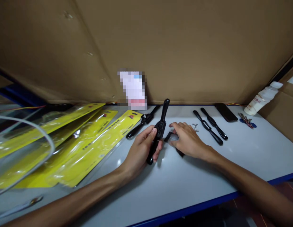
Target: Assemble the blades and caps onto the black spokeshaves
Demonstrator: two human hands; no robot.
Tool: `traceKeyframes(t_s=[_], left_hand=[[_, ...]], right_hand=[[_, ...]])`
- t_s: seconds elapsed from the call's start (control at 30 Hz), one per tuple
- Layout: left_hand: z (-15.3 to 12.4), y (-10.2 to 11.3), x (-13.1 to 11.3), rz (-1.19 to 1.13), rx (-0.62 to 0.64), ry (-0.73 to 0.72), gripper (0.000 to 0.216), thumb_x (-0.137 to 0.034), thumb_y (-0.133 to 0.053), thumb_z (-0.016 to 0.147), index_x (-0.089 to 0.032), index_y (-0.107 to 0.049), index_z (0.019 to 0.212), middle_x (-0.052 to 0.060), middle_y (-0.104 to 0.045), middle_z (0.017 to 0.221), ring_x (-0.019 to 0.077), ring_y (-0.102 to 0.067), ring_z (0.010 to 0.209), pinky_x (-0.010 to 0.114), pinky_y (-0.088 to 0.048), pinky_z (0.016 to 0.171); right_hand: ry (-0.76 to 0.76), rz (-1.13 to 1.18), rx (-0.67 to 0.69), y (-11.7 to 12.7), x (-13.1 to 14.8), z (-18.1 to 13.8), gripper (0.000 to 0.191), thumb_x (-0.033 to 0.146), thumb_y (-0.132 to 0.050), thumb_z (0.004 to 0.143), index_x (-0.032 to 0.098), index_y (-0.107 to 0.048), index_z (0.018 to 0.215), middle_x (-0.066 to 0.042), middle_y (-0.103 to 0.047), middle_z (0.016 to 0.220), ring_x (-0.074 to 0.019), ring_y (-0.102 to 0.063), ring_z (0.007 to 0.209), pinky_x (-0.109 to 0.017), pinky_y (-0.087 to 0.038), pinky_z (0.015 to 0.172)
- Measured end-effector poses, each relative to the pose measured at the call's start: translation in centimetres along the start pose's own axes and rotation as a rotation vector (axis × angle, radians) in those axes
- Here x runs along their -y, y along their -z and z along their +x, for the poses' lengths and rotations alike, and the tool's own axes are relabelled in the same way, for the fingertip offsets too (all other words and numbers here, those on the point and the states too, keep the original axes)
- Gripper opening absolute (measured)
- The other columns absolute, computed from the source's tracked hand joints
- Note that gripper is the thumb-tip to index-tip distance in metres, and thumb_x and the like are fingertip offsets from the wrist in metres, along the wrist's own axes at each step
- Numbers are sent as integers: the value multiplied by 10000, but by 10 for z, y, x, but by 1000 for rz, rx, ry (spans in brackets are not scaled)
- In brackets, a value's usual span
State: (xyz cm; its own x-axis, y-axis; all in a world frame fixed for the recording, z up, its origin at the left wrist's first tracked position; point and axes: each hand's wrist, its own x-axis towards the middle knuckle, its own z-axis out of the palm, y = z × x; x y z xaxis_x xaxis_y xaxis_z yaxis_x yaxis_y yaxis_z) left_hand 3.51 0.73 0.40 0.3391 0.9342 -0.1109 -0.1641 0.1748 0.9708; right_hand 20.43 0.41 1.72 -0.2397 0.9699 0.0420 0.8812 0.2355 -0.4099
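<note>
A black spokeshave (pixel 160 130) is in my left hand (pixel 143 143), tilted, with its far handle pointing up and away. My thumb presses on its middle part and the fingers wrap beneath. To the right of it, my right hand (pixel 188 138) hovers low over a small dark item with clear plastic (pixel 171 137), thumb and forefinger apart. Whether the fingertips touch that item I cannot tell. Small silvery screws (pixel 195 126) lie just beyond my right hand. Behind my left hand rests another assembled-looking spokeshave (pixel 145 120). Two black spokeshave bodies (pixel 209 127) lie side by side farther right.
Yellow cards in clear blister packs (pixel 96 148) overlap on the left, with a white cable (pixel 53 146) arching over them. A phone (pixel 225 112), keys (pixel 247 120) and a white bottle (pixel 262 98) stand at the back right. Cardboard (pixel 184 47) walls the rear; the table's blue edge (pixel 208 201) runs in front.
</note>
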Motion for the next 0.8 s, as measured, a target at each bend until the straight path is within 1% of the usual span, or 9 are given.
traceKeyframes(t_s=[0.13,0.2,0.33,0.47,0.53,0.6,0.67,0.7,0.8], left_hand=[[1,-1,2,32,17,-39,322,-496,-594,931,-222,-507,787,-75,-576,517,58,-385,302,136,-310,291],[1,0,2,54,30,-47,319,-499,-582,935,-221,-513,794,-79,-559,502,56,-365,302,133,-291,296],[2,2,3,76,38,-30,303,-483,-557,943,-219,-510,801,-73,-557,512,51,-339,310,131,-267,300],[4,4,2,50,24,49,284,-459,-516,960,-188,-590,916,-56,-563,516,63,-330,304,148,-233,283],[4,5,1,34,37,85,305,-456,-514,963,-170,-618,940,-51,-559,519,64,-328,301,156,-224,278],[4,6,0,19,55,96,305,-461,-526,960,-176,-612,894,-51,-556,519,61,-332,299,157,-220,275],[3,6,-1,9,75,83,308,-474,-535,959,-198,-568,827,-51,-560,511,62,-355,297,152,-236,276],[3,6,-1,12,85,72,315,-482,-534,961,-208,-542,806,-50,-568,508,63,-372,295,148,-249,279],[1,5,-1,40,100,38,338,-513,-522,967,-228,-491,788,-61,-568,499,59,-380,280,140,-266,284]], right_hand=[[-89,234,93,4,-5,7,610,153,-810,675,121,-609,1251,-98,-668,1083,-207,-601,895,-304,-465,763],[-115,273,115,5,-9,10,517,149,-830,630,144,-672,1123,-38,-661,947,-164,-564,764,-271,-424,651],[-86,302,158,9,-17,8,134,148,-788,675,177,-657,688,62,-493,635,-110,-442,609,-249,-316,565],[-25,332,62,19,-28,0,329,212,-743,740,186,-520,500,66,-412,539,-103,-406,570,-264,-264,560],[-51,409,36,27,-33,-4,349,276,-707,781,195,-512,503,63,-423,500,-99,-399,517,-269,-258,533],[-112,615,107,35,-37,-7,263,330,-674,802,197,-585,593,41,-536,527,-97,-452,473,-254,-294,490],[-153,878,192,43,-38,-10,168,352,-666,785,185,-685,787,-32,-709,722,-128,-599,540,-235,-368,460],[-155,992,227,45,-37,-12,224,360,-666,773,180,-710,900,-74,-756,865,-157,-668,621,-230,-404,453],[-113,1185,262,45,-33,-14,320,401,-667,789,182,-709,1019,-114,-745,1102,-203,-735,773,-224,-460,435]])
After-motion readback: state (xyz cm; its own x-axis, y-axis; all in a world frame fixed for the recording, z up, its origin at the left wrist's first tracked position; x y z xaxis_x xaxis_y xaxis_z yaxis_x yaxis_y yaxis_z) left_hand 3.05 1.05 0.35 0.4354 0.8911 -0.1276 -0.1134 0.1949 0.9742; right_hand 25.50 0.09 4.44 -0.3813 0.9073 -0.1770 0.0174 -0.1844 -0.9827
